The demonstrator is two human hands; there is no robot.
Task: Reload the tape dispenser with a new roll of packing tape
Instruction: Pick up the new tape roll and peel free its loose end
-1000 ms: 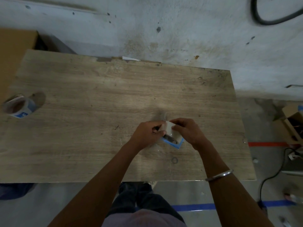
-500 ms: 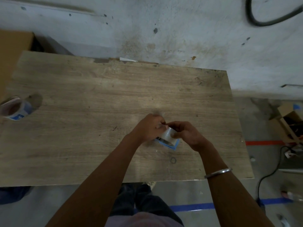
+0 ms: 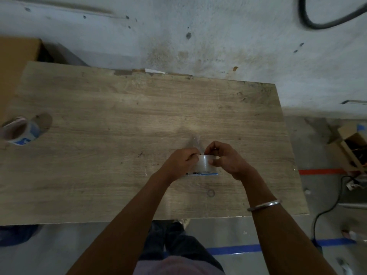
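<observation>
Tape roll point(image 3: 204, 165) sat near centre-right of the table point(image 3: 119, 120), held between both hands just above the top. Left hand point(image 3: 181, 162) gripped its left side, fingers curled round the rim. Right hand point(image 3: 223, 157) clamped the right side, thumb on the clear face, fingertips pinched at the top edge, prob. working at the loose end or wrapper; too small to confirm. Blue part point(image 3: 206, 174) showed under the roll; label or dispenser, could not tell.

Handling, est. only: roll light, stiff at the core, outer wraps smooth and slippery to bare skin. Tape film thin, tears or folds on itself if pulled at an angle; adhesive side grabs fingers. Best hold: across the flat sides or thru the core, leaving the outer face free. Peel the end square to the roll.

Second roll point(image 3: 18, 133) w/ blue label lay on its side at the far-left table edge, well apart from the hands. Bracelet point(image 3: 264, 205) was on the right wrist.
</observation>
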